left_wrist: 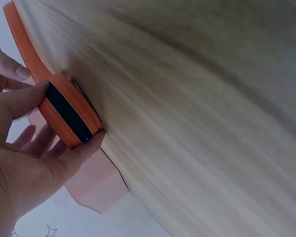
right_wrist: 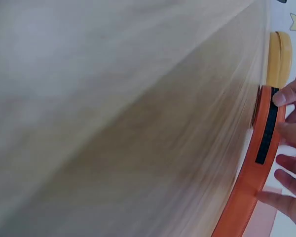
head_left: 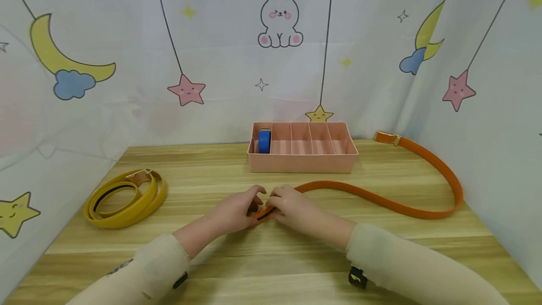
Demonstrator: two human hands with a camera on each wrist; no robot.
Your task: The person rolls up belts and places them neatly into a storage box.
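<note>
A long orange belt (head_left: 381,198) stands on its edge on the table, its end near the hands wound into a small coil (left_wrist: 71,111) with a black strip on the outside. My left hand (head_left: 233,211) grips that coil between thumb and fingers. Just to the right, my right hand (head_left: 296,208) holds the strap beside the coil, with fingertips against the orange surface (right_wrist: 244,192) in the right wrist view. From there the strap sweeps right and curves back to its gold buckle (head_left: 396,140). The far side of the coil is hidden by my fingers.
A pink divided box (head_left: 300,164) stands at the back; its leftmost compartment holds a rolled blue belt (head_left: 264,141). On the left lies a coiled yellow belt (head_left: 123,219) with a gold buckle. Patterned white cloth (head_left: 237,60) hangs behind and beside the table.
</note>
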